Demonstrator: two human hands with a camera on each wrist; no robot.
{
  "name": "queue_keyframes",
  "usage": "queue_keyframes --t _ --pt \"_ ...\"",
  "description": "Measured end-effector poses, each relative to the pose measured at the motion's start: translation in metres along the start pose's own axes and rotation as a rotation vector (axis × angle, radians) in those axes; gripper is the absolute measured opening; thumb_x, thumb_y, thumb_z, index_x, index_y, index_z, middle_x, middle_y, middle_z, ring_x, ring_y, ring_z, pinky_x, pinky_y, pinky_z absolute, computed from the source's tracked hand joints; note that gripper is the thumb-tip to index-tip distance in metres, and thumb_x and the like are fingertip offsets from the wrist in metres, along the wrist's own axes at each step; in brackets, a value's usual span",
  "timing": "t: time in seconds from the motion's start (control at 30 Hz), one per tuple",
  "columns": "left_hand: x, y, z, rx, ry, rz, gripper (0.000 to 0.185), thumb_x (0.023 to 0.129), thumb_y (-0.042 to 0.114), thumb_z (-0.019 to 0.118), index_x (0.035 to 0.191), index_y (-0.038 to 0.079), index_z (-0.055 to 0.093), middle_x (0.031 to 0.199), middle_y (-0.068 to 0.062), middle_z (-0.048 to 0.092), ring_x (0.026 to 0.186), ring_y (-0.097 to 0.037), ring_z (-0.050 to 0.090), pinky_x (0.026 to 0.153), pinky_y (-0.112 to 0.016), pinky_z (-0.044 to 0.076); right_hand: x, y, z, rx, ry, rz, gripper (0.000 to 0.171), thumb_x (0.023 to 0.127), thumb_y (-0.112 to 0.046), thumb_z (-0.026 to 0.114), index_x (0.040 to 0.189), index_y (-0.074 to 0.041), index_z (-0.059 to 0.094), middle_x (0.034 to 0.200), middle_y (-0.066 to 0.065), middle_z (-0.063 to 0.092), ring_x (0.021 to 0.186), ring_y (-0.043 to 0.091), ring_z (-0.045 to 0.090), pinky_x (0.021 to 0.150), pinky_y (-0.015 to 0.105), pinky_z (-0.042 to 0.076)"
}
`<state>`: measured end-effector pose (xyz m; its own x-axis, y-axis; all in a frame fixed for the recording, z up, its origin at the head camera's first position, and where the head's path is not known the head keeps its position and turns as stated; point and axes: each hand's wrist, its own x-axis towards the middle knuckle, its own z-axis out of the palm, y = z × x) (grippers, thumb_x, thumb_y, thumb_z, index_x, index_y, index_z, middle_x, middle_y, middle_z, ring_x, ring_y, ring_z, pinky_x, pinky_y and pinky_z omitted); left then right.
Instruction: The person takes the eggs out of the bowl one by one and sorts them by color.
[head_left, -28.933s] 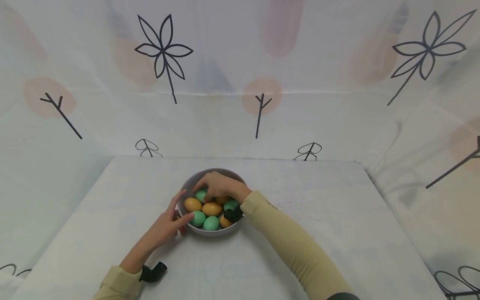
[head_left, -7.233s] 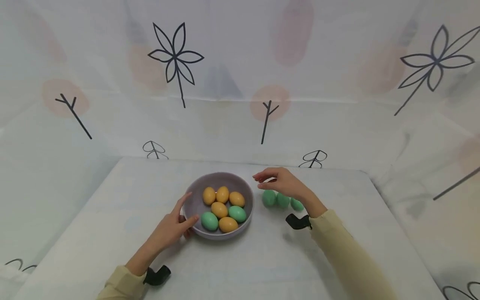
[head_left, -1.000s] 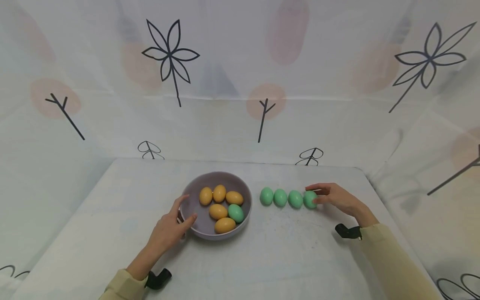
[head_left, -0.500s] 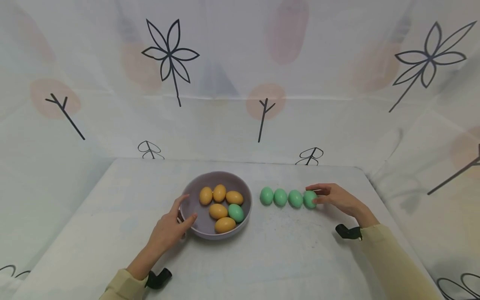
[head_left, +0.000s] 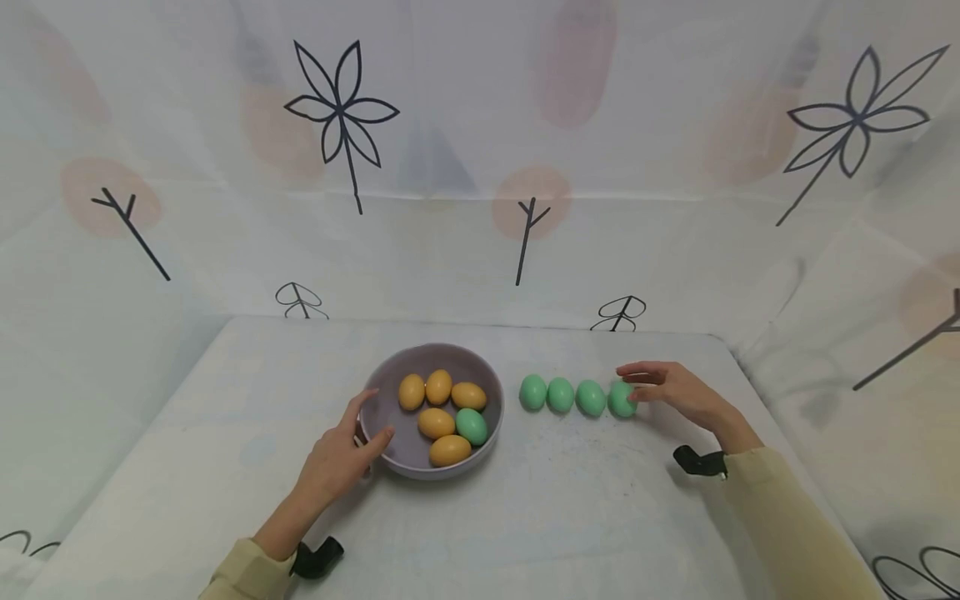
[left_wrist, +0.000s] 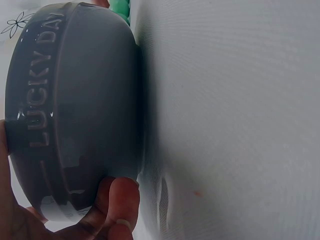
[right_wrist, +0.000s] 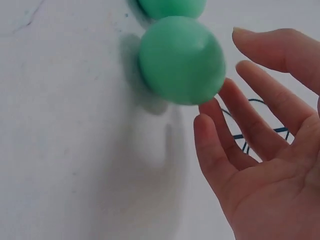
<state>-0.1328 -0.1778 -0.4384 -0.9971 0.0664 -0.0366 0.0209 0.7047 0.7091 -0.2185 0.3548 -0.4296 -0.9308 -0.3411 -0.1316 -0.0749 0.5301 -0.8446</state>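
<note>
My left hand (head_left: 333,462) holds the left side of a grey-purple bowl (head_left: 401,442), thumb at the rim. In the left wrist view its curled fingers (left_wrist: 124,200) support the wall of the bowl (left_wrist: 95,100), which bears raised letters "LUCKY DAY". Inside lie several orange eggs (head_left: 437,423) and one green egg (head_left: 472,427). Right of the bowl, several green eggs (head_left: 561,395) form a row on the table. At the row's right end is a green egg (head_left: 622,400), with my right hand (head_left: 686,396) beside it. The right wrist view shows that hand (right_wrist: 270,185) with fingers spread loosely, thumb apart from the egg (right_wrist: 182,60).
A white cloth covers the table (head_left: 570,500). Behind it hangs a pale backdrop (head_left: 450,250) printed with leaves and twigs. Each wrist carries a black camera mount (head_left: 318,558).
Since the first frame, several green eggs have gone from the bowl into a row on the table. In the last half second my right hand has loosened from the end egg and risen slightly.
</note>
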Motion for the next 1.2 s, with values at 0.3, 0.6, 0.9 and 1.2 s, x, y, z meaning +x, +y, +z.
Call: queue_keyframes --t 0.3,0.6,0.9,1.2 --pt "0.000 0.000 0.000 -0.001 -0.004 -0.007 0.068 0.094 0.044 0.065 0.152 0.029 0.032 0.078 -0.003 0.058 0.055 -0.015 0.058 0.053 -0.032 0.042 0.011 -0.038 0.002 -0.036 0.038 -0.075 0.049 0.096 -0.019 0.067 0.139 -0.001 0.055 0.139 0.022 0.054 0.130 0.040 0.049 0.105 0.050 0.035" --pt "0.001 -0.001 0.000 -0.025 -0.022 -0.011 0.068 0.094 0.045 0.065 0.152 0.029 0.032 0.069 0.000 0.059 0.054 -0.017 0.058 0.053 -0.032 0.041 0.031 -0.088 0.031 -0.032 -0.019 -0.154 0.038 0.095 -0.015 0.068 0.131 -0.006 0.062 0.131 0.010 0.062 0.123 0.037 0.055 0.097 0.034 0.046" --pt "0.001 0.000 -0.002 -0.027 -0.026 0.001 0.069 0.094 0.048 0.065 0.151 0.026 0.032 0.067 0.000 0.057 0.052 -0.016 0.055 0.052 -0.031 0.040 0.059 -0.140 0.074 -0.064 -0.195 -0.254 0.034 0.095 -0.013 0.067 0.129 -0.009 0.064 0.125 0.009 0.065 0.118 0.031 0.059 0.094 0.041 0.049" --pt "0.001 0.002 -0.002 -0.031 -0.028 0.003 0.069 0.095 0.045 0.066 0.151 0.025 0.032 0.068 0.000 0.057 0.053 -0.016 0.055 0.053 -0.032 0.040 0.090 -0.180 0.116 -0.162 -0.449 -0.335 0.035 0.093 -0.012 0.068 0.127 -0.004 0.066 0.125 0.010 0.066 0.114 0.021 0.062 0.093 0.035 0.049"
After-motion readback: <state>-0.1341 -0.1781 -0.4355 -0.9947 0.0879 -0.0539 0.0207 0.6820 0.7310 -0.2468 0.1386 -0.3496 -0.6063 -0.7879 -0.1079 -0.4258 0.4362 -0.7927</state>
